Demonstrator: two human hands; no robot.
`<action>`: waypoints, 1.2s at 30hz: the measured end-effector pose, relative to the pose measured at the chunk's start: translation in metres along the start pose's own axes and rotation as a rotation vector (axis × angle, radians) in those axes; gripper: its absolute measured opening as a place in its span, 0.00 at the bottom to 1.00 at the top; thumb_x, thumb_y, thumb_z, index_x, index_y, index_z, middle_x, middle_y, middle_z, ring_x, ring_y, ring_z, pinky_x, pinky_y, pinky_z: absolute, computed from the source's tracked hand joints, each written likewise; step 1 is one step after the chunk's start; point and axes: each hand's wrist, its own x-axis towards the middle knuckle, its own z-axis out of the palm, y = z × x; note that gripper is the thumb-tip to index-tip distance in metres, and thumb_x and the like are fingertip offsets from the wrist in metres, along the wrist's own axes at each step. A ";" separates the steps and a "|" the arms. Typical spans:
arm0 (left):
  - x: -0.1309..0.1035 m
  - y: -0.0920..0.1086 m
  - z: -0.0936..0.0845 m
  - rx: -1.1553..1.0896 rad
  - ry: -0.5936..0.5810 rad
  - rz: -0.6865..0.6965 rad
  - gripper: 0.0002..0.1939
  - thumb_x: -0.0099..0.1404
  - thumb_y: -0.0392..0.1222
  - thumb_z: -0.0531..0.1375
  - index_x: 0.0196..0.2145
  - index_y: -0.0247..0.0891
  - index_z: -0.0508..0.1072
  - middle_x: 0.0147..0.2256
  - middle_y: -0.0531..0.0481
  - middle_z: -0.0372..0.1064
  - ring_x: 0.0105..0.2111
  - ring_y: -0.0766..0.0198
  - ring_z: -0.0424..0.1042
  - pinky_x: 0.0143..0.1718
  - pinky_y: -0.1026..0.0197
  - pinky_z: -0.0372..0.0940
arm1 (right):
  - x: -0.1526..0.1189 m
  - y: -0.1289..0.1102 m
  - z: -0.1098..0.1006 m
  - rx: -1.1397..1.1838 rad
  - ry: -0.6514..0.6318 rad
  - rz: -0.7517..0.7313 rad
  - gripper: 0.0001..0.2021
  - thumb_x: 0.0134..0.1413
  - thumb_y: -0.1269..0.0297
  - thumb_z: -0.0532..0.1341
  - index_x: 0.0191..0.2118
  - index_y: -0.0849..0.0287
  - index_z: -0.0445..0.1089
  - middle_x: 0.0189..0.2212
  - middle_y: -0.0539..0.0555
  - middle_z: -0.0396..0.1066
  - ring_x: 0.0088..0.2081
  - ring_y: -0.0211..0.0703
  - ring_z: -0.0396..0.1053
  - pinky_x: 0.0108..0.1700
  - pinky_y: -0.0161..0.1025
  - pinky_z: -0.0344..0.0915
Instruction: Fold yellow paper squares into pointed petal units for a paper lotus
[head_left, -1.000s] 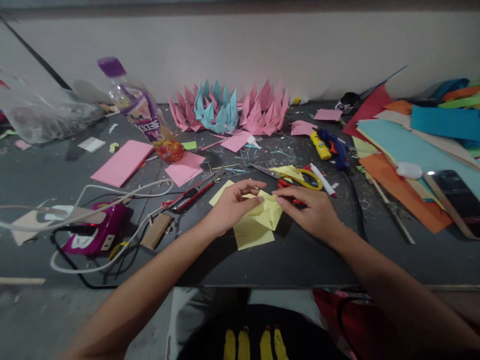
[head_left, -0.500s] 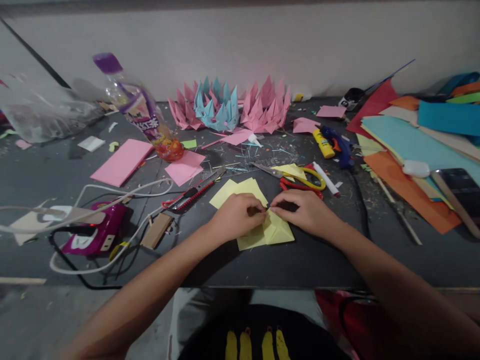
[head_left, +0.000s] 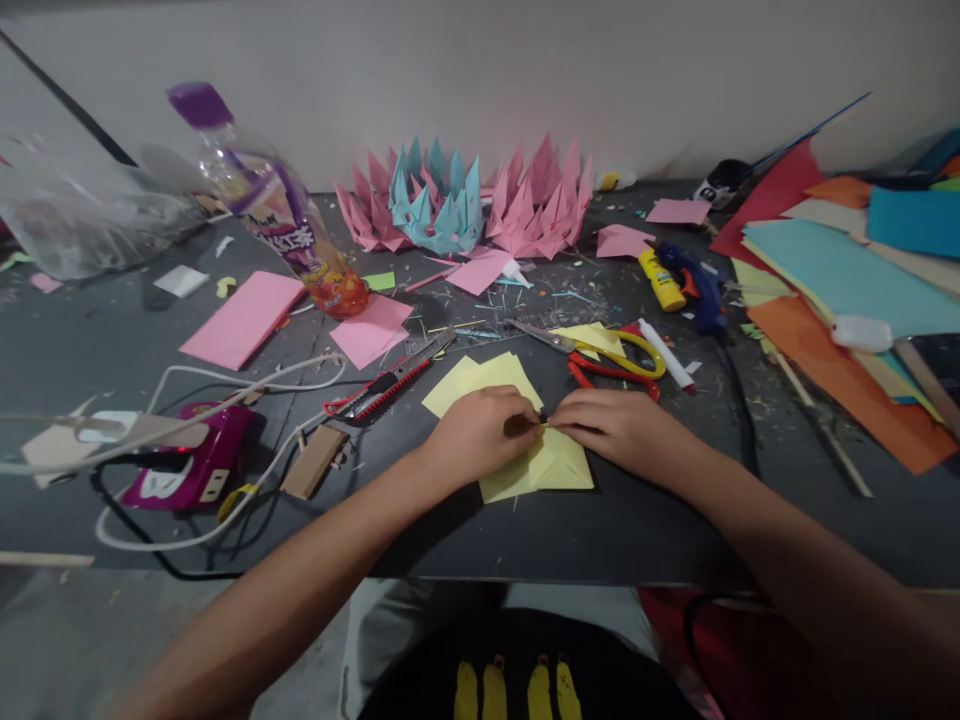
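Observation:
Both hands meet over a folded yellow paper (head_left: 562,463) near the table's front edge. My left hand (head_left: 491,428) is closed, its thumb and forefinger pinching the paper's upper edge. From the other side my right hand (head_left: 611,425) pinches the same edge, fingers pressed together and touching or nearly touching the left fingertips. The exact fold between the fingertips is hidden. More yellow sheets (head_left: 495,376) lie flat behind and under my left hand.
Red-handled cutter (head_left: 386,383), scissors (head_left: 619,360) and a white marker (head_left: 666,357) lie behind the hands. Further back stand pink and blue folded-paper rings (head_left: 439,205) and a bottle (head_left: 281,215). Cables and a purple power strip (head_left: 199,460) lie left; coloured paper (head_left: 862,270) and a glue gun (head_left: 697,285) right.
The fingers of my right hand have closed together more over the paper's edge. The view has shifted slightly, and the objects on the right appear further right.

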 end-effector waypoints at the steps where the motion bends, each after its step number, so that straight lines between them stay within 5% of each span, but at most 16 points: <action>1: 0.000 -0.001 0.000 -0.011 -0.009 0.014 0.03 0.59 0.36 0.59 0.32 0.37 0.74 0.30 0.51 0.70 0.29 0.65 0.68 0.32 0.65 0.61 | 0.000 -0.001 -0.001 -0.016 0.000 -0.009 0.12 0.60 0.70 0.51 0.37 0.58 0.72 0.34 0.55 0.73 0.35 0.42 0.71 0.35 0.37 0.68; 11: 0.000 -0.011 -0.011 -0.098 -0.110 0.180 0.08 0.64 0.37 0.54 0.35 0.36 0.73 0.34 0.48 0.70 0.34 0.65 0.69 0.37 0.65 0.62 | -0.005 -0.001 -0.002 -0.112 -0.045 -0.101 0.13 0.61 0.71 0.49 0.38 0.61 0.72 0.36 0.57 0.73 0.36 0.43 0.71 0.37 0.38 0.69; 25: -0.004 -0.016 -0.003 0.231 -0.004 0.339 0.07 0.63 0.37 0.56 0.33 0.37 0.74 0.33 0.51 0.71 0.31 0.66 0.69 0.31 0.65 0.61 | -0.005 0.001 -0.008 0.006 -0.079 -0.098 0.15 0.63 0.68 0.49 0.35 0.63 0.73 0.36 0.57 0.73 0.37 0.41 0.71 0.40 0.37 0.67; 36: -0.004 -0.019 -0.004 0.228 -0.018 0.367 0.08 0.64 0.38 0.55 0.34 0.37 0.75 0.33 0.50 0.71 0.31 0.66 0.69 0.32 0.65 0.62 | -0.005 0.004 -0.008 0.012 -0.076 -0.127 0.16 0.63 0.68 0.48 0.37 0.63 0.73 0.36 0.58 0.72 0.38 0.42 0.71 0.40 0.37 0.68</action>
